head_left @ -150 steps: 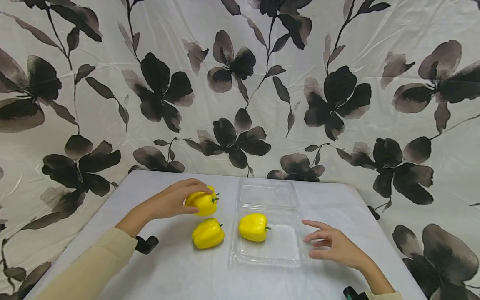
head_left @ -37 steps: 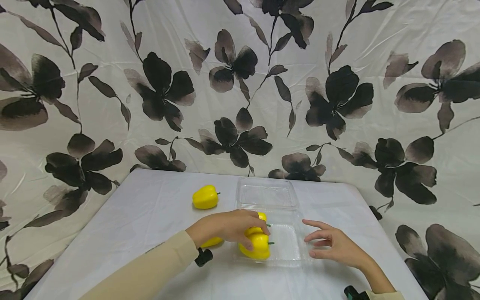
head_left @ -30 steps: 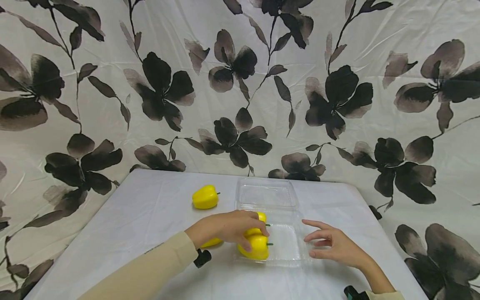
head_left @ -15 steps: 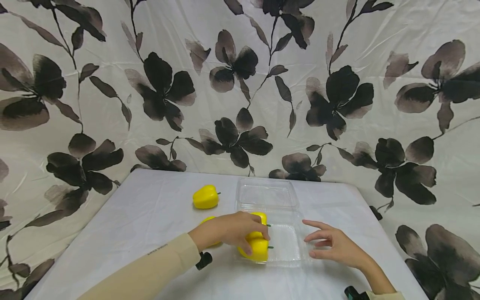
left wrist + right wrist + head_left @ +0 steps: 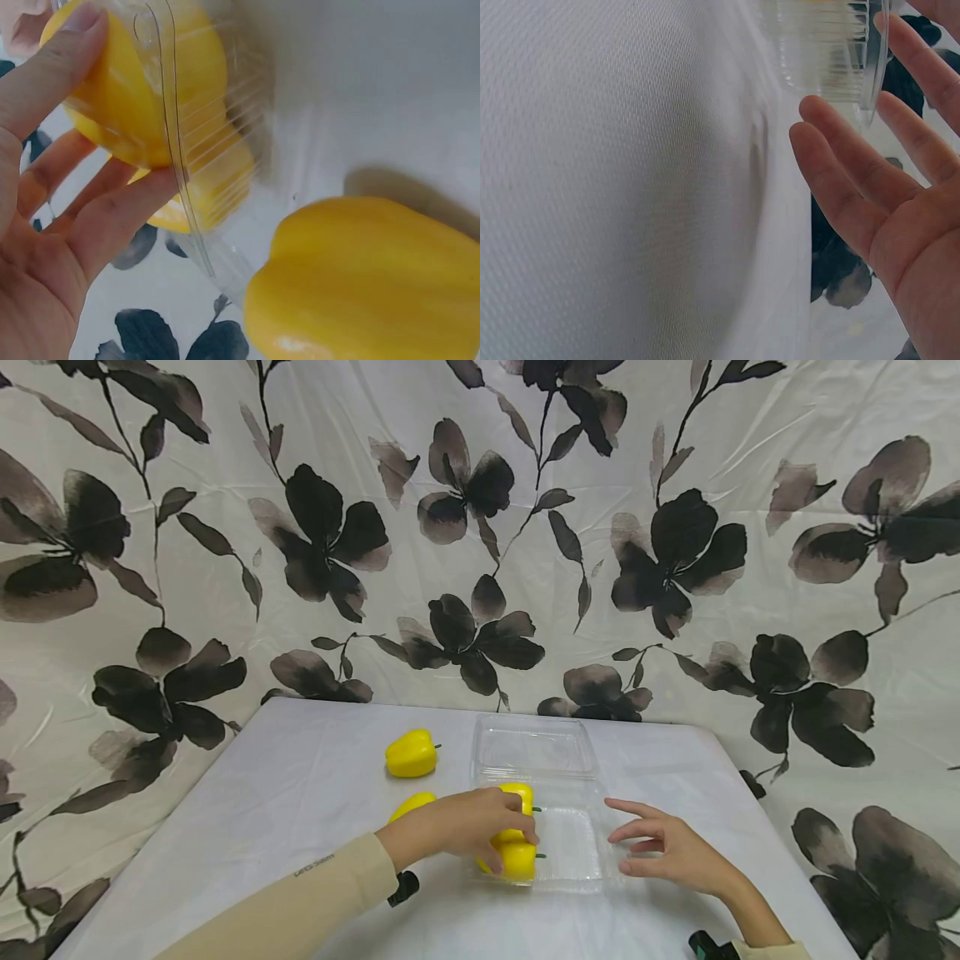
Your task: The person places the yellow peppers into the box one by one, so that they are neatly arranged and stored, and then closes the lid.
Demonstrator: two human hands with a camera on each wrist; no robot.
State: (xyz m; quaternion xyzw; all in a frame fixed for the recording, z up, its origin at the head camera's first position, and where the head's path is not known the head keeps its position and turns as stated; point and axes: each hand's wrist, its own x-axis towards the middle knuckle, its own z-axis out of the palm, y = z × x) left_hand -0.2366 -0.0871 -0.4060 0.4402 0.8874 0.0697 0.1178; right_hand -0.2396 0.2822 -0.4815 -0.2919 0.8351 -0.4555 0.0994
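In the head view my left hand (image 5: 476,827) reaches over the left side of a clear plastic clamshell container (image 5: 577,847). It grips a yellow bell pepper (image 5: 519,862) at the near left of the base. In the left wrist view the thumb lies on this pepper (image 5: 124,97) and the fingers curl beneath, by the container rim. A second yellow pepper (image 5: 517,793) sits just behind it in the container, partly hidden by the hand. My right hand (image 5: 671,852) holds nothing; its fingers are loosely extended near the container's right wall (image 5: 874,67).
Left of the container, one yellow pepper (image 5: 411,753) lies farther back on the white tabletop (image 5: 315,752). Another pepper (image 5: 412,806) lies nearer, partly behind my left hand. The container's lid (image 5: 536,747) lies folded back. A floral cloth (image 5: 480,527) hangs behind the table.
Since five seconds ago my left hand has brought a pepper from the far left into the container, beside the first one. Lately that pepper has shifted slightly toward me. The right hand stays put.
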